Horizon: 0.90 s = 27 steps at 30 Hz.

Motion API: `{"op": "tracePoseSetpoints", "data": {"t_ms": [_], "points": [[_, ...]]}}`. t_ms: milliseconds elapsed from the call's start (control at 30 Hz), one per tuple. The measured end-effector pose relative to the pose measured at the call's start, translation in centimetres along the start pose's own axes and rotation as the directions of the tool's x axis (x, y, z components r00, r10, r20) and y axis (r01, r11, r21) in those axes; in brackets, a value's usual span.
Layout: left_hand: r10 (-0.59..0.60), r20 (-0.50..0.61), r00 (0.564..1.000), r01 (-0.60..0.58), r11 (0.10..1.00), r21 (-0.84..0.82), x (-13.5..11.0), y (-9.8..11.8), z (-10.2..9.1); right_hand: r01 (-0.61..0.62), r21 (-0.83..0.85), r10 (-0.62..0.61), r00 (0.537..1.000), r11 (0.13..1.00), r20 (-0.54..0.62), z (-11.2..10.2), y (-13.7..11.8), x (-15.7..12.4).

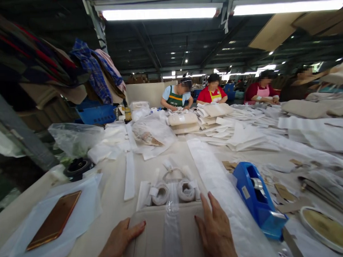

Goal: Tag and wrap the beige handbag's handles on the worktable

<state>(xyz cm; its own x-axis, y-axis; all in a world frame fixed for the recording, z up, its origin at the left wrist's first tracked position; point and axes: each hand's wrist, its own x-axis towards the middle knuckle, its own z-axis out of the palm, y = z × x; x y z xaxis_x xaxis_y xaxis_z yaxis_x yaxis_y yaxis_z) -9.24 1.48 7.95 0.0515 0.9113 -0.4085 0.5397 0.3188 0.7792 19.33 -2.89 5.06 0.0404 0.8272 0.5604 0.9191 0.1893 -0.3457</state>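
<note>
Beige bag (pixel 159 234) at six o'clock, flanked by the opened left hand (pixel 119 239) at seven, thumb on its upper face, and the right hand (pixel 217 228) at five, fingers parted, with a blue tape dispenser (pixel 254 200) at four.

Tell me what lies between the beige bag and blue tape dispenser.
A long white sheet and part of the right hand, in the head view.

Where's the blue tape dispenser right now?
Head view, lower right: the blue tape dispenser sits beside the white wrap, to the right of the person's right hand.
</note>
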Motion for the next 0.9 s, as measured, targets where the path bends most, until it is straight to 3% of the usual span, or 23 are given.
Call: {"op": "tracePoseSetpoints", "data": {"t_ms": [67,133,200,267,367,433,533,633,733,900], "points": [[0.010,0.030,1.000,-0.010,1.000,0.008,-0.1,0.6,-0.1,0.282,0.036,-0.283,0.959,0.959,0.007,-0.1,-2.2,1.4],[0.021,0.064,0.998,-0.022,0.999,0.024,-0.2,0.9,-0.2,0.491,0.159,-0.512,0.848,0.856,0.137,0.0,-4.2,2.7],[0.037,0.085,0.996,-0.042,0.997,0.058,-0.6,0.9,-0.3,0.557,0.266,-0.616,0.739,0.787,0.272,0.6,-5.5,3.4],[0.040,0.096,0.995,-0.055,0.987,0.151,-0.9,0.9,-0.6,0.552,0.317,-0.636,0.686,0.771,0.353,1.4,-5.9,3.4],[0.046,-0.069,0.997,-0.010,0.892,0.451,-1.2,2.4,-1.0,0.516,0.341,-0.618,0.677,0.786,0.400,2.4,-5.5,2.9],[0.171,-0.220,0.960,0.000,0.790,0.614,-0.7,5.0,-0.8,0.502,0.357,-0.615,0.672,0.788,0.412,2.7,-5.3,2.6],[0.426,-0.223,0.877,-0.135,0.663,0.736,1.1,10.4,0.8,0.494,0.371,-0.616,0.677,0.786,0.404,2.9,-5.1,2.5],[0.446,-0.204,0.871,-0.133,0.615,0.777,3.7,14.1,2.8,0.499,0.369,-0.617,0.693,0.784,0.373,3.1,-5.1,2.5],[0.358,-0.274,0.893,-0.032,0.656,0.754,6.3,14.0,3.7,0.501,0.358,-0.614,0.691,0.788,0.382,3.2,-5.0,2.5],[0.184,-0.361,0.914,0.113,0.740,0.663,8.8,10.9,2.7,0.482,0.377,-0.612,0.639,0.791,0.466,3.2,-5.0,2.6]]}}
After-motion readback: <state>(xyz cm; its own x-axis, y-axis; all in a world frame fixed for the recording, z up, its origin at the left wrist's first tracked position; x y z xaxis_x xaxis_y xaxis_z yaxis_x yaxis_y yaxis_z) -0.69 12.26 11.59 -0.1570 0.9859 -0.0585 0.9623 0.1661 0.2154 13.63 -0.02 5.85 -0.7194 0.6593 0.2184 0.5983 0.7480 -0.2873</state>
